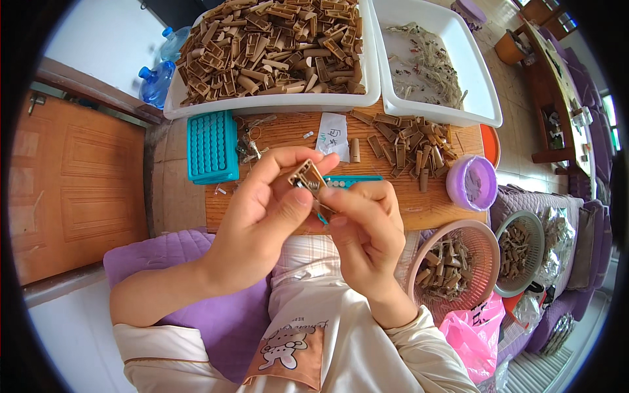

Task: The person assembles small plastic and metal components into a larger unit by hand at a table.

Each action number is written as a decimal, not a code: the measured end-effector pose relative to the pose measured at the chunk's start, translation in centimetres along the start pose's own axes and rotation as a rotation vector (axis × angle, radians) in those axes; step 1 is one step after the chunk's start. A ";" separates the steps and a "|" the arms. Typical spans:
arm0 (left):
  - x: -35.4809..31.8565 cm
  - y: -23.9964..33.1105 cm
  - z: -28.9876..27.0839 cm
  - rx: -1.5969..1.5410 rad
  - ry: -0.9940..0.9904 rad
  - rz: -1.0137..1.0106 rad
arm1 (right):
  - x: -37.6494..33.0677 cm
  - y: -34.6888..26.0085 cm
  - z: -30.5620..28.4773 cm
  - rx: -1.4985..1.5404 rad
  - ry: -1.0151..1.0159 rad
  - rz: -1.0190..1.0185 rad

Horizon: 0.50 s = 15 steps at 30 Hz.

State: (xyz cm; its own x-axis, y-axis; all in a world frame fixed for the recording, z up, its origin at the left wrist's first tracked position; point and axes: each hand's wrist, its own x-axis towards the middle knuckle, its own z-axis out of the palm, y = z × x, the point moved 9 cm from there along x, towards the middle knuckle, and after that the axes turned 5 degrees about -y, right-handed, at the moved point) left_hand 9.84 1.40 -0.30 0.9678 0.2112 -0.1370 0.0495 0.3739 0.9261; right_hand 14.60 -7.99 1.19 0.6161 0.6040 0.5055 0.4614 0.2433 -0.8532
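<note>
Table (419, 211): left tub (275, 101) and right tub (481, 98) along far side.
In left tub: heaped casings (268, 52).
In right tub: strands (432, 65).
On table: tray stack (213, 175), left; paper slip (334, 123), centre; loose casings (416, 141), right; bowl (455, 183), right corner.
Right of table: basket (485, 270); beside it, second basket (539, 245); casings in each.

A cream top (367, 347) with a brown, cartoon-printed pocket (288, 357) is worn with pale checked trousers (306, 252).

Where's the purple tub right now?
On the head view's right, the purple tub sits at the near-right corner of the wooden table, beside loose brown casings.
</note>
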 end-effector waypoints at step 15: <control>0.0 -0.2 -1.7 0.118 0.112 0.018 | -2.1 4.9 2.1 0.496 0.152 0.295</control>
State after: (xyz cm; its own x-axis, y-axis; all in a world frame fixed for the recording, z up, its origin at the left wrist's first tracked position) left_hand 9.40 2.82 -1.10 0.9356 0.3186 -0.1520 0.0672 0.2620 0.9627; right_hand 14.22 -6.45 -4.37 0.7741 0.5936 0.2200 -0.0734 0.4293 -0.9002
